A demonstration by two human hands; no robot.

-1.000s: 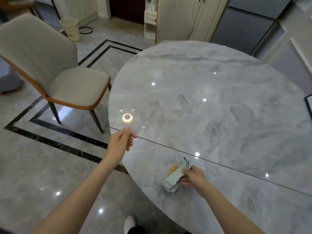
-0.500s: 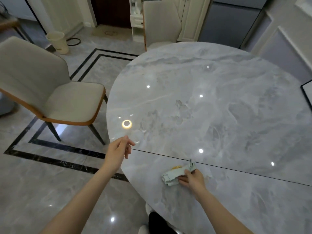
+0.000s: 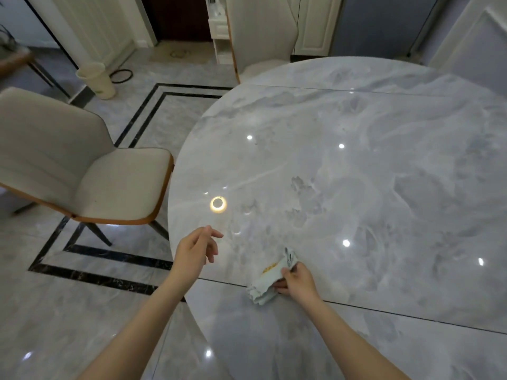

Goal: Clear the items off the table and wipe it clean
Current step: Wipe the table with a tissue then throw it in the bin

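Item: table [image 3: 384, 187], wiping under way.
Right hand [image 3: 297, 279] grips cloth [image 3: 267, 283], slid further from the near edge within a second; left hand [image 3: 196, 253] hovers, fingers loose, empty.

Right hand [image 3: 297, 281] grips cloth [image 3: 267, 283] on table [image 3: 356, 174].

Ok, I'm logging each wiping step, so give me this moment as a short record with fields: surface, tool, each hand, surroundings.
surface: round grey marble table, glossy, with ceiling-light reflections
tool: crumpled pale cloth with a yellow print, lying on the table near its front edge
right hand: grips the cloth, pressing it to the table
left hand: holds nothing, fingers relaxed, at the table's left edge
surroundings: beige chair at left, second chair behind the table, bin on the floor
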